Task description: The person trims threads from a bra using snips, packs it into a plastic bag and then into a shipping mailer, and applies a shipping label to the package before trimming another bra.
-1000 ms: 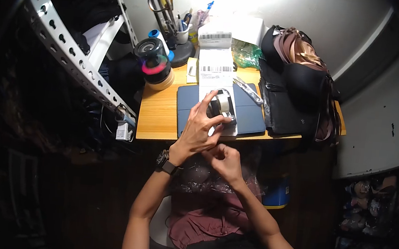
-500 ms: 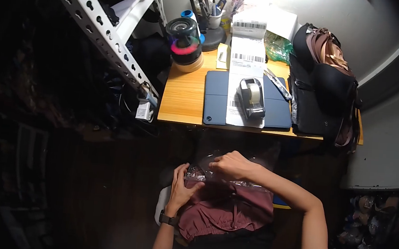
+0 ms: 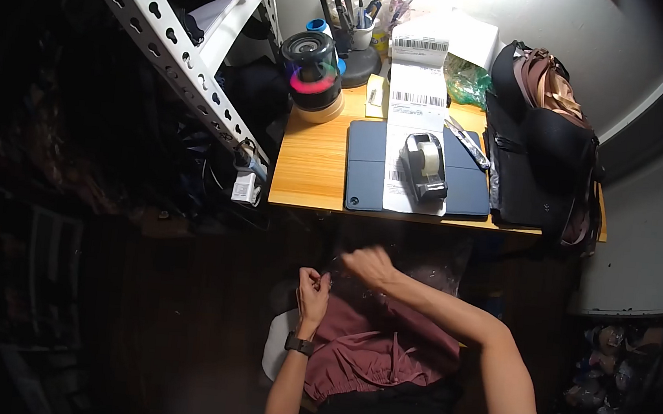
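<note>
A maroon garment (image 3: 378, 353) with a gathered waistband and a drawstring lies on my lap. Clear plastic bag (image 3: 429, 267) film covers its far part and stretches away under the table edge. My left hand (image 3: 311, 300), with a dark watch on the wrist, is closed in a pinch on the bag's film at the left. My right hand (image 3: 371, 267) is curled into a fist over the film, a little further forward, and slightly blurred. Its fingertips are turned away, but film lies right at them.
On the wooden table (image 3: 307, 173) are a tape dispenser (image 3: 425, 168), barcode labels (image 3: 417, 80), a dark blue tablet case (image 3: 366, 167), a utility knife (image 3: 467, 142), a round speaker (image 3: 312, 67) and black bras (image 3: 543, 131). A white metal shelf (image 3: 173, 35) stands left.
My left hand has gone from spread fingers to a pinch and moved slightly right. My right hand has shifted left and forward, and the film over the garment has moved forward with it.
</note>
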`<state>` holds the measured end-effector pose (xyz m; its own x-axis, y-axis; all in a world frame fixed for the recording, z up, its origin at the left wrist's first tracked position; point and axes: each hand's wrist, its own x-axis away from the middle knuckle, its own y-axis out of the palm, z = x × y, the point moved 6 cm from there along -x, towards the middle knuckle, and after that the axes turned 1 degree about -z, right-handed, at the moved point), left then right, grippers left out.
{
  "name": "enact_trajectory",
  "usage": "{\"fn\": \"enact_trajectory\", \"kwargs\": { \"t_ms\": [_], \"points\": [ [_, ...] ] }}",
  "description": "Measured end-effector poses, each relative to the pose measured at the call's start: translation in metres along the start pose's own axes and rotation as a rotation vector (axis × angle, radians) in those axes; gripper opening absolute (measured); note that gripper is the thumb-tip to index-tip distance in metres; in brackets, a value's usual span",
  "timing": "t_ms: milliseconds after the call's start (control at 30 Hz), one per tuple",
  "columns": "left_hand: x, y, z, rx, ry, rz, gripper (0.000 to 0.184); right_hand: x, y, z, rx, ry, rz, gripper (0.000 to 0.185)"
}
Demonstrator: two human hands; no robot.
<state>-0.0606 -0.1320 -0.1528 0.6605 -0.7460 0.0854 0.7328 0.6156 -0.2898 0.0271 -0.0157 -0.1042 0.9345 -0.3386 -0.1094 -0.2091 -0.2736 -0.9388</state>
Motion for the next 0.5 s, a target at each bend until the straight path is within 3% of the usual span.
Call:
{"fn": "enact_trajectory", "kwargs": {
  "t_ms": [33,100,167,200,300,367,433,500],
  "points": [
    [-0.001,0.001,0.002,0.005,0.000,0.004,0.020,0.002,-0.003,0.004,0.004,-0.004,-0.003,0.020],
    [-0.001,0.006,0.004,-0.068,-0.033,-0.063,0.020,0.009,-0.006,0.022,0.054,0.224,-0.204,0.016],
    [-0.002,0.006,0.004,-0.006,-0.046,-0.080,0.021,0.025,-0.033,0.041,0.087,0.346,-0.158,0.016],
    [0.000,0.005,0.001,0.051,-0.067,-0.098,0.023,0.034,-0.046,0.055,0.076,0.380,-0.175,0.042],
    [0.001,-0.001,-0.005,0.184,-0.074,-0.163,0.025,0.085,-0.037,0.100,0.056,0.427,-0.174,0.053],
    [0.005,-0.006,-0.013,0.217,-0.177,-0.263,0.026,0.099,-0.047,0.093,-0.029,0.600,-0.433,0.057],
    [0.011,-0.013,-0.019,0.339,-0.291,-0.361,0.024,0.104,-0.068,0.067,0.035,0.434,-0.318,0.059],
    [0.009,-0.035,-0.028,-0.021,-0.256,-0.394,0.028,0.117,-0.085,0.054,-0.011,0.198,-0.109,0.056]
  ]
}}
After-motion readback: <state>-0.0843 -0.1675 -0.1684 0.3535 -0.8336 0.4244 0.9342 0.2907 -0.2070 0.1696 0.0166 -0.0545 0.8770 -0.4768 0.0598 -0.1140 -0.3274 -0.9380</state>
